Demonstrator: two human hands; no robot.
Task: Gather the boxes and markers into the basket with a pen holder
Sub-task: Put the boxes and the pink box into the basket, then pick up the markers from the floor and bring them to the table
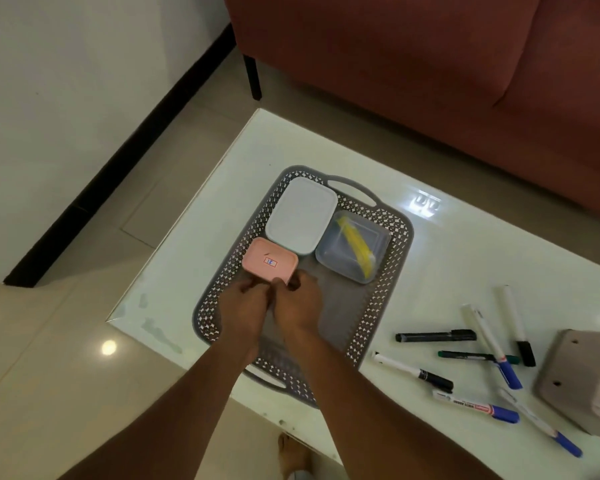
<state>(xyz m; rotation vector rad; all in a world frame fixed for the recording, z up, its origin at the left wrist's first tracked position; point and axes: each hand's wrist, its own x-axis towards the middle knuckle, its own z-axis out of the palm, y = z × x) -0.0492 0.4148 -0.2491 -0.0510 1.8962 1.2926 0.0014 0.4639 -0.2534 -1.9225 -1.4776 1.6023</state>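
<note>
A grey perforated basket (397, 244) lies on the white glass table. Inside it are a white lidded box (300, 214), a clear box (352, 247) with something yellow in it, and a small pink box (269, 259) with a label. My left hand (243, 310) and my right hand (298, 303) are both inside the basket, fingers closed on the near edge of the pink box. Several markers (465, 362) lie scattered on the table to the right of the basket. A beige pen holder (582, 379) lies on its side at the far right.
The table's (465, 237) left edge runs close beside the basket, with tiled floor beyond. A reddish-brown sofa (430, 64) stands behind the table. A bare foot (291, 455) shows under the near table edge.
</note>
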